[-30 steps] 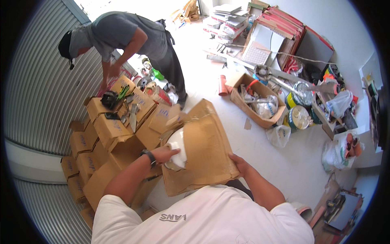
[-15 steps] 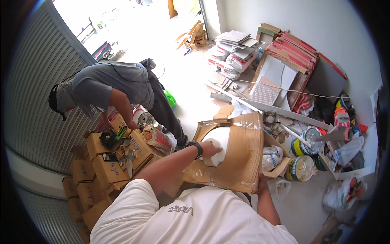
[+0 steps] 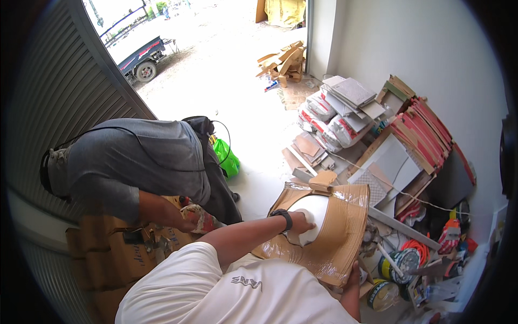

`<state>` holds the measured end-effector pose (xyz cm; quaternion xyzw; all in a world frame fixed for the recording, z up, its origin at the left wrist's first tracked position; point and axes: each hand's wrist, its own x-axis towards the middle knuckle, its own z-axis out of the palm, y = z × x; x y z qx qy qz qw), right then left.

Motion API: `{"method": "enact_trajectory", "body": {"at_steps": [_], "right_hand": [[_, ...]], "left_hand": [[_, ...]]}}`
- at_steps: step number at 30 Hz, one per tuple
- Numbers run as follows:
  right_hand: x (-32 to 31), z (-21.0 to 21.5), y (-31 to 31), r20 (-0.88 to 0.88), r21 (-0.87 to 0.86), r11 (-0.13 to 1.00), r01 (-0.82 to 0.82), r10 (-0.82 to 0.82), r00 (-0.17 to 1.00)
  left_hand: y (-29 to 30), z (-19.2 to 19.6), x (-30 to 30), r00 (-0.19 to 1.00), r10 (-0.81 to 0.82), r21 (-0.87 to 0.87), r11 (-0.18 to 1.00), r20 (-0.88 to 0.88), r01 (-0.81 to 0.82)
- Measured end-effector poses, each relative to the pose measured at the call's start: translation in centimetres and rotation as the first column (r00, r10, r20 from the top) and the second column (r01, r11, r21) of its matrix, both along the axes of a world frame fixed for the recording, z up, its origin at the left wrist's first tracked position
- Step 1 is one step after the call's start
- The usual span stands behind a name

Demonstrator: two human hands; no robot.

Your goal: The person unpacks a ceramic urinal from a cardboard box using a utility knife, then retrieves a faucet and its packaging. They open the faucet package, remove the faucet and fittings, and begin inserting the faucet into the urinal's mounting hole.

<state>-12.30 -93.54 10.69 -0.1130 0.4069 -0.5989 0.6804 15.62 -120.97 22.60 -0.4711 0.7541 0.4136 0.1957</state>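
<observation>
Against my front I carry a large cardboard box (image 3: 345, 227) wrapped in clear tape. Through the round opening in its side shows a smooth white rounded object (image 3: 318, 208), of a kind I cannot make out. My left hand (image 3: 298, 225), with a dark watch at the wrist, reaches into this opening, its fingers curled on the white object. At the box's lower right corner, my right hand (image 3: 352, 282) grips the cardboard from outside; part of it is hidden by the box.
At left a co-worker (image 3: 135, 156) bends over stacked cartons (image 3: 137, 256). A green bag (image 3: 226, 159) lies behind their legs. To the right are cement-type sacks (image 3: 345, 129), tile boards (image 3: 402, 156) and paint tins (image 3: 398, 264). A trailer (image 3: 143, 59) stands outside the doorway.
My view has shifted, showing more of the doorway and the trailer outside. The box stays in both hands. The co-worker appears closer and bends lower over the cartons.
</observation>
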Motion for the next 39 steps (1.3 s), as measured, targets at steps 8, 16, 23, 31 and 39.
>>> {"method": "enact_trajectory", "body": {"at_steps": [8, 16, 23, 31, 39], "right_hand": [[2.6, 2.9, -23.8, -0.057, -0.033, 0.998, -0.061, 0.059, 0.997], [5.3, 2.7, -46.1, -0.038, 0.072, 0.979, -0.188, 0.191, 0.981], [10.8, 2.2, -67.6, -0.126, -0.015, 0.914, -0.405, 0.4, 0.908], [24.2, 0.8, -94.1, -0.031, -0.054, 0.746, -0.664, 0.663, 0.748], [44.9, 1.9, -117.3, 0.084, -0.018, 0.694, -0.72, 0.719, 0.69]], "left_hand": [[-25.0, 4.7, 3.0, 0.999, -0.051, 0.084, 0.995, -0.012, 0.052], [-43.0, 1.5, 9.7, 0.99, 0.132, 0.151, 0.981, -0.05, -0.123], [-56.5, 3.4, 19.5, 0.943, 0.333, 0.024, 0.943, -0.009, -0.333], [-72.2, 0.9, 36.2, 0.826, 0.56, 0.051, 0.828, -0.059, -0.558], [-90.4, 1.2, 56.6, 0.754, 0.656, 0.061, 0.755, -0.046, -0.653]]}}
